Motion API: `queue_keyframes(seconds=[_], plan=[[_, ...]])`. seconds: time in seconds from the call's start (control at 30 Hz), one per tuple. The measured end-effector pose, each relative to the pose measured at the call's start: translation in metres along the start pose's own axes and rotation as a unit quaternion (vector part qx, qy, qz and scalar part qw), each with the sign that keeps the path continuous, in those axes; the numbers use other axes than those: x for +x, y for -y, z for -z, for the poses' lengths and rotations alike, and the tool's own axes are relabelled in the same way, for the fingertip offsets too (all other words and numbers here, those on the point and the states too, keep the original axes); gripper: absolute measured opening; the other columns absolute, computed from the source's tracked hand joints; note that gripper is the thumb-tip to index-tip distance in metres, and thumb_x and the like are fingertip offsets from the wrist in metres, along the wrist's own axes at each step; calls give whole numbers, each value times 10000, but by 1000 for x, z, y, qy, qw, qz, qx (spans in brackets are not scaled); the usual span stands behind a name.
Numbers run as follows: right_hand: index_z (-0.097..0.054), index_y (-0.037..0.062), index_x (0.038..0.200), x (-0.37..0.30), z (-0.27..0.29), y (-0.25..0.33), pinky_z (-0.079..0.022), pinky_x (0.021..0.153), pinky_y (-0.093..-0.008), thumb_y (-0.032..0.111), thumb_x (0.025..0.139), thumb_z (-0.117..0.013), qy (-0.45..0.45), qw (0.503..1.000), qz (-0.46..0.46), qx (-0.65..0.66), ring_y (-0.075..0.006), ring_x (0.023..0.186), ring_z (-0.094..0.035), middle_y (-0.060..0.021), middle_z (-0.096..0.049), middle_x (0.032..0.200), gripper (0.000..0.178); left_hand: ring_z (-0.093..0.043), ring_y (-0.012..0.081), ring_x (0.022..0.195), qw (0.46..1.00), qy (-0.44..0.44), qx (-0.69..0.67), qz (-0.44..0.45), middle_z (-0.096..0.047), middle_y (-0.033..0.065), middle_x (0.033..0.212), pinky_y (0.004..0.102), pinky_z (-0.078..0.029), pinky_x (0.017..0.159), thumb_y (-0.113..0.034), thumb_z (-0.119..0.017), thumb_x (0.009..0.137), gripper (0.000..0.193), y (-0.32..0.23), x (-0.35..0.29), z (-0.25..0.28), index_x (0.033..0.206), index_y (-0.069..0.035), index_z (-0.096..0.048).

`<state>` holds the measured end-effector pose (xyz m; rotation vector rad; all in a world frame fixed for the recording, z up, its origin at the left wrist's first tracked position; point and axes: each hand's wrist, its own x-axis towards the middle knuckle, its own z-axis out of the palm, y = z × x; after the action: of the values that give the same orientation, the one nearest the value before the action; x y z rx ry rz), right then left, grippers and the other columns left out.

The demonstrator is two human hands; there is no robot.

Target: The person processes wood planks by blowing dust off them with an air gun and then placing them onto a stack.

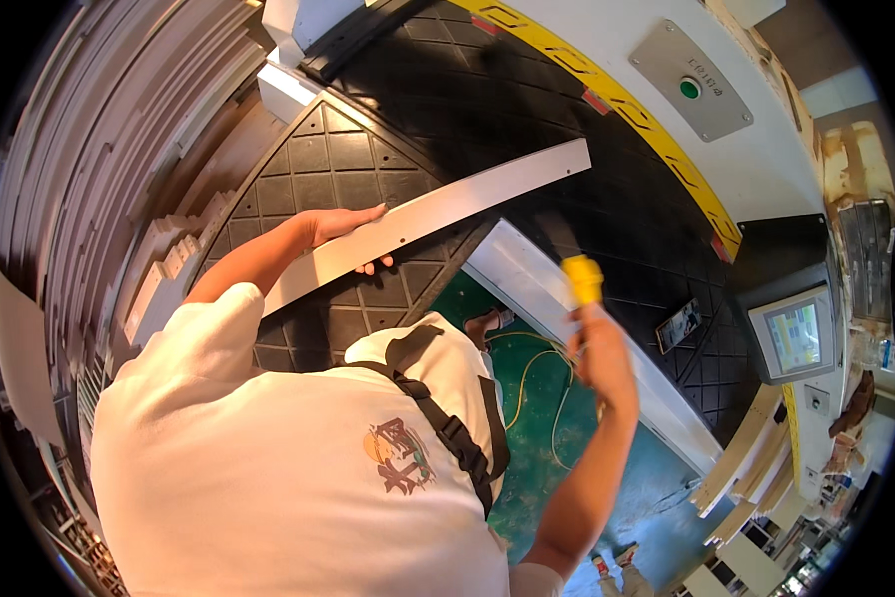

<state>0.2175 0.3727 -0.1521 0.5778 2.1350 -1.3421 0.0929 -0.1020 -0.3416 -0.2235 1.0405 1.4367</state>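
My left hand [333, 227] is closed round a long, narrow pale board [447, 211], its thumb side along the upper edge and fingertips showing below. Small dark holes dot the board, which slants up to the right above a black padded table top [333, 159]. My right hand [597, 348] grips a yellow tool [583, 280], apart from the board and to the right of it. A greyish end of the tool is smeared by motion, so its exact kind does not show.
Pale boards [99, 129] are stacked along the left. A white metal beam [567, 298] edges the table top, with a phone [679, 325] lying beyond it. A machine with a green button [690, 89] and a screen [794, 334] stands right. Hoses [523, 383] cross the green floor.
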Motion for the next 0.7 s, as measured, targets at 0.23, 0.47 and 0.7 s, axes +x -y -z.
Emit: queue_keyframes(seconds=[0.23, 0.47, 0.7], plan=[[-654, 33, 1116, -6, 3, -5, -384, 480, -285, 500, 1119, -391, 34, 999, 21, 10, -92, 494, -471, -20, -613, 697, 536, -750, 294, 900, 1000, 0, -9, -7, -725, 164, 1234, 417, -624, 816, -717, -296, 1054, 787, 4, -2, -10, 1497, -94, -485], [-608, 37, 1379, -30, -28, -17, -378, 449, -214, 444, 1100, -503, 303, 953, 22, 20, -47, 478, -453, -26, -713, 1004, 506, -724, 239, 821, 994, -84, 70, -10, -726, 127, 1094, 382, -612, 790, -650, -346, 1084, 699, -8, -13, -42, 1423, -65, -523], [-495, 8, 1454, -23, -8, -118, -353, 418, -216, 273, 1079, -565, 124, 955, -29, 267, -55, 444, -421, -169, -730, 1244, 465, -627, 146, 879, 933, -119, 335, -53, -619, 69, 1056, 335, -526, 791, -254, -757, 907, 747, -27, -64, -118, 1532, -47, -406]])
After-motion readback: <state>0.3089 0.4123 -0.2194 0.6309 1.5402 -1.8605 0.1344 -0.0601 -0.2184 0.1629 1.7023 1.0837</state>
